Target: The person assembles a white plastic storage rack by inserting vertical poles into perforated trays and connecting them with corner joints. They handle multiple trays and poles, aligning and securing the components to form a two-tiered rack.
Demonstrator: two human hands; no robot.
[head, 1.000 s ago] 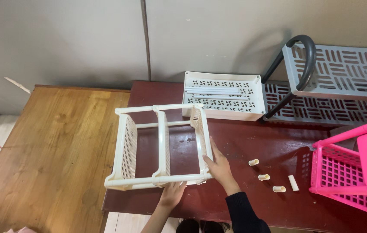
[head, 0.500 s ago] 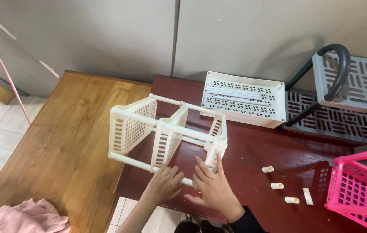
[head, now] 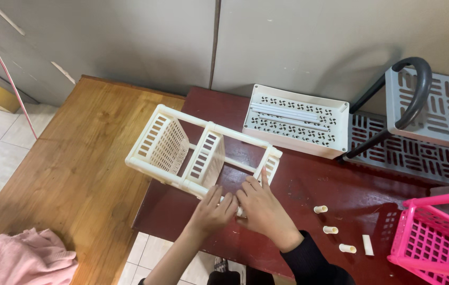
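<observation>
A white plastic shelf rack (head: 182,145) made of slotted trays and tubes lies on its side across the dark red table (head: 298,195) and the wooden table (head: 76,169). My left hand (head: 213,210) and my right hand (head: 260,203) both grip the rack's near tube at its lower right corner, fingers wrapped on the joint. A separate white slotted tray (head: 297,121) with loose white tubes on it lies upside down behind the rack.
Three small white connector pieces (head: 330,229) and a short white tube (head: 367,245) lie right of my hands. A pink slotted basket rack (head: 435,237) stands at the right edge. A grey rack (head: 435,121) with a dark handle sits at the back right. A pink cloth (head: 21,258) lies bottom left.
The rack has been tipped and turned so it lies more at a slant. Both hands have closed in together on its near lower corner.
</observation>
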